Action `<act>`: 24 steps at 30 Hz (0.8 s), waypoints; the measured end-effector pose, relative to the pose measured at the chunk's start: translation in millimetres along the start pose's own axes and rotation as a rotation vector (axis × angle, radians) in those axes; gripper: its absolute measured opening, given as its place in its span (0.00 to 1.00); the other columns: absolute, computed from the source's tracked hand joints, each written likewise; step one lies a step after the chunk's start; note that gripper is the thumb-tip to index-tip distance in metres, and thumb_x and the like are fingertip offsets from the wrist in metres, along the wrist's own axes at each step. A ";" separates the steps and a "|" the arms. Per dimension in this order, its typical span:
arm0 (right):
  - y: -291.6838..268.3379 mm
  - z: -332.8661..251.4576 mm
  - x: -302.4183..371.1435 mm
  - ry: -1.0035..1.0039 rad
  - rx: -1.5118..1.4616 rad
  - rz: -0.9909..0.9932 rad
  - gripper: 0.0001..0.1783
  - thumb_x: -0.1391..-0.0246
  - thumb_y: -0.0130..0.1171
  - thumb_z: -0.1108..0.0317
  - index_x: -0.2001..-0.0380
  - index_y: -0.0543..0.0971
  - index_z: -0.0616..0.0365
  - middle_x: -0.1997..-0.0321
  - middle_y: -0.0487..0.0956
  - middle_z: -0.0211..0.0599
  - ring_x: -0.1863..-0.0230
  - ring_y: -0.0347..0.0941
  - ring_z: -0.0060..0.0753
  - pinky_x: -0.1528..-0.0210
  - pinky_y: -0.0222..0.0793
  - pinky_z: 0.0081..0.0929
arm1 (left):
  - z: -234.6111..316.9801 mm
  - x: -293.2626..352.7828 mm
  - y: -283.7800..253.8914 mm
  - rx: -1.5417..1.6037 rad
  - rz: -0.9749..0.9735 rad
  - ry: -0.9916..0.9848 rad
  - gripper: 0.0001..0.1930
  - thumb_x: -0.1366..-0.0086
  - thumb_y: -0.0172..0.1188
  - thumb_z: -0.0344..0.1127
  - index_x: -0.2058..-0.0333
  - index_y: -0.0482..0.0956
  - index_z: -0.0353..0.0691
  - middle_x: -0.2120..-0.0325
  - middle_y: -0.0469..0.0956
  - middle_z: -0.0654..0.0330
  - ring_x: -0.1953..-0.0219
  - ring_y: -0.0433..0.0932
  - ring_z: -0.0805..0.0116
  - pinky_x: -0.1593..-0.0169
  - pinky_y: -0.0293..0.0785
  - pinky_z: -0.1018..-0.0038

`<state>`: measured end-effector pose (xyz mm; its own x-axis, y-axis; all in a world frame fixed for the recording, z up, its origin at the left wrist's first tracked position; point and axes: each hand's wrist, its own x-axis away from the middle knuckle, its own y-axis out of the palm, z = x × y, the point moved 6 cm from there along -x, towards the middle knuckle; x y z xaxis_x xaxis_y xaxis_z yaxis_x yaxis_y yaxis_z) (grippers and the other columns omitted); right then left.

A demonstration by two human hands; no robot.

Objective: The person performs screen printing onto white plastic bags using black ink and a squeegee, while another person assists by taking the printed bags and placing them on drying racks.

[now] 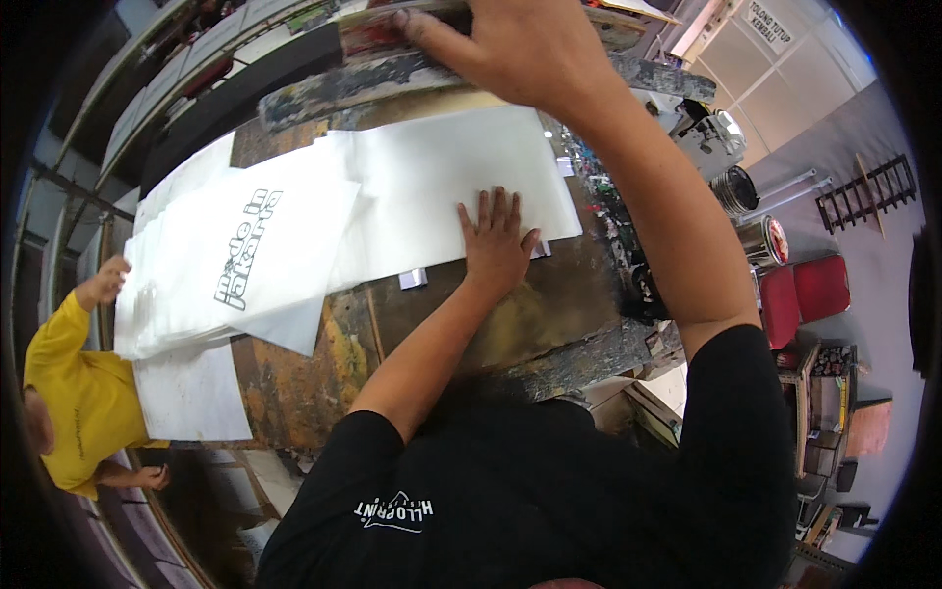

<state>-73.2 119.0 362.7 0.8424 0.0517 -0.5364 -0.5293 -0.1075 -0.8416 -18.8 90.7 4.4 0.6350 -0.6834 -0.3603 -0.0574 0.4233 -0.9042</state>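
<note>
At the near side of the scene, a paint-stained wooden rail [579, 355] runs along the edge of the worn worktable [285, 378]. A little farther, the person's left hand [497, 253] lies with its palm down and its fingers apart on the near edge of a blank white sheet [422, 177]; it grips nothing. Just beside this hand, small silvery tabs [413, 279] show at the sheet's edge.

To the left lies a pile of white sheets [172, 265], and its top sheet bears dark outlined lettering [245, 250]. A co-worker in a yellow top [93, 388] has one hand [102, 282] at the left edge of this pile.

As I judge, the lettering is done on the top sheet, while the blank sheet shows none on its visible part. The lower sheets are covered, so I cannot count how many are finished.

On the far side, the right hand [530, 44] is above a stained bar [363, 93]. Its thumb points left, but its fingers are out of view, so I cannot tell whether it holds something.
</note>
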 end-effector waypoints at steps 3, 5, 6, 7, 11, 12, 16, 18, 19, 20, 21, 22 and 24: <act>-8.0 0.5 1.6 -0.019 -0.048 0.073 0.35 0.28 0.49 0.43 0.44 0.76 0.72 0.69 0.84 0.46 0.67 0.80 0.39 0.45 0.75 0.45 | -3.3 -6.6 19.9 -0.018 -0.016 -0.022 0.30 0.19 0.46 0.52 0.26 0.69 0.43 0.21 0.59 0.51 0.19 0.53 0.43 0.21 0.35 0.30; -8.3 5.7 -2.3 0.005 -0.034 0.037 0.37 0.28 0.49 0.42 0.44 0.76 0.74 0.70 0.84 0.46 0.68 0.81 0.39 0.47 0.76 0.46 | -12.3 -12.5 17.3 0.082 -0.144 -0.053 0.28 0.19 0.47 0.49 0.27 0.71 0.44 0.22 0.61 0.52 0.20 0.55 0.44 0.22 0.35 0.30; -2.8 8.4 -5.1 0.022 0.003 -0.023 0.38 0.28 0.48 0.41 0.45 0.77 0.75 0.72 0.84 0.45 0.68 0.80 0.38 0.49 0.76 0.47 | -17.8 -15.5 8.5 0.175 -0.131 -0.100 0.28 0.19 0.47 0.48 0.27 0.71 0.44 0.22 0.61 0.52 0.20 0.55 0.44 0.22 0.35 0.30; -2.1 12.8 -9.6 0.051 -0.020 -0.102 0.39 0.28 0.47 0.41 0.46 0.77 0.75 0.73 0.83 0.44 0.69 0.80 0.37 0.50 0.76 0.47 | -20.7 -19.4 2.3 0.308 -0.148 -0.142 0.28 0.19 0.47 0.48 0.27 0.71 0.44 0.22 0.61 0.52 0.20 0.55 0.44 0.22 0.36 0.29; -14.1 4.0 -22.4 0.033 0.047 0.103 0.39 0.27 0.44 0.38 0.52 0.78 0.71 0.79 0.77 0.34 0.74 0.74 0.32 0.55 0.76 0.43 | -8.7 -25.8 -16.5 0.120 -0.172 -0.036 0.29 0.18 0.43 0.50 0.28 0.71 0.41 0.22 0.60 0.50 0.20 0.53 0.41 0.22 0.39 0.28; -17.2 1.1 -26.3 0.017 0.069 0.148 0.39 0.27 0.43 0.37 0.54 0.79 0.70 0.80 0.75 0.32 0.76 0.72 0.30 0.57 0.76 0.42 | -4.8 -24.9 -16.2 0.094 -0.169 -0.015 0.29 0.18 0.43 0.50 0.28 0.71 0.40 0.22 0.60 0.50 0.20 0.53 0.40 0.23 0.39 0.28; -28.6 4.2 -30.3 0.063 -0.024 -0.156 0.38 0.26 0.41 0.35 0.59 0.78 0.64 0.82 0.70 0.28 0.77 0.66 0.26 0.67 0.73 0.34 | 2.9 -16.1 -4.8 0.063 -0.048 0.074 0.29 0.19 0.46 0.51 0.28 0.72 0.40 0.23 0.61 0.47 0.21 0.54 0.37 0.23 0.39 0.28; -23.8 6.3 -27.5 0.093 -0.084 -0.261 0.37 0.26 0.41 0.34 0.61 0.77 0.62 0.82 0.69 0.26 0.78 0.64 0.24 0.71 0.70 0.30 | 1.2 -10.2 9.0 0.099 -0.054 0.083 0.30 0.20 0.48 0.51 0.28 0.71 0.40 0.24 0.62 0.46 0.22 0.55 0.36 0.23 0.40 0.28; -23.1 5.0 -25.6 0.079 -0.082 -0.221 0.37 0.26 0.41 0.34 0.61 0.77 0.62 0.82 0.69 0.26 0.78 0.64 0.24 0.73 0.68 0.29 | 1.0 -7.6 15.1 0.107 -0.053 0.089 0.30 0.20 0.48 0.51 0.28 0.71 0.40 0.24 0.62 0.45 0.22 0.55 0.37 0.23 0.41 0.28; -22.3 3.1 -24.7 0.062 -0.067 -0.165 0.36 0.26 0.41 0.34 0.62 0.77 0.61 0.81 0.68 0.25 0.78 0.63 0.23 0.74 0.67 0.28 | 3.3 -5.6 14.2 0.107 0.032 0.127 0.30 0.20 0.49 0.51 0.27 0.70 0.40 0.25 0.62 0.45 0.22 0.56 0.37 0.23 0.41 0.28; -21.2 -1.6 -22.8 0.046 -0.052 -0.108 0.36 0.26 0.41 0.34 0.62 0.77 0.60 0.81 0.68 0.24 0.78 0.63 0.22 0.75 0.66 0.27 | 3.4 -5.1 20.8 0.117 -0.043 0.094 0.30 0.20 0.49 0.51 0.28 0.71 0.40 0.25 0.63 0.45 0.22 0.56 0.37 0.23 0.41 0.28; -18.0 -5.0 -20.2 0.025 -0.024 -0.036 0.35 0.26 0.42 0.35 0.62 0.77 0.60 0.81 0.68 0.23 0.77 0.63 0.22 0.76 0.64 0.26 | 6.1 -5.8 18.6 0.119 -0.032 0.092 0.30 0.20 0.49 0.51 0.28 0.71 0.40 0.25 0.63 0.45 0.22 0.56 0.37 0.23 0.42 0.28; -15.0 -8.6 -16.7 0.109 0.027 0.006 0.34 0.26 0.42 0.36 0.62 0.78 0.59 0.79 0.70 0.25 0.76 0.64 0.22 0.74 0.65 0.27 | 9.0 -11.1 -2.0 0.106 0.015 0.079 0.30 0.21 0.52 0.50 0.29 0.72 0.40 0.26 0.65 0.45 0.23 0.58 0.38 0.23 0.45 0.30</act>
<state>-78.4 111.2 384.8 0.8442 -0.0571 -0.5329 -0.5359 -0.0803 -0.8404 -18.8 102.7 12.3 0.5718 -0.7195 -0.3942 0.0181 0.4915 -0.8707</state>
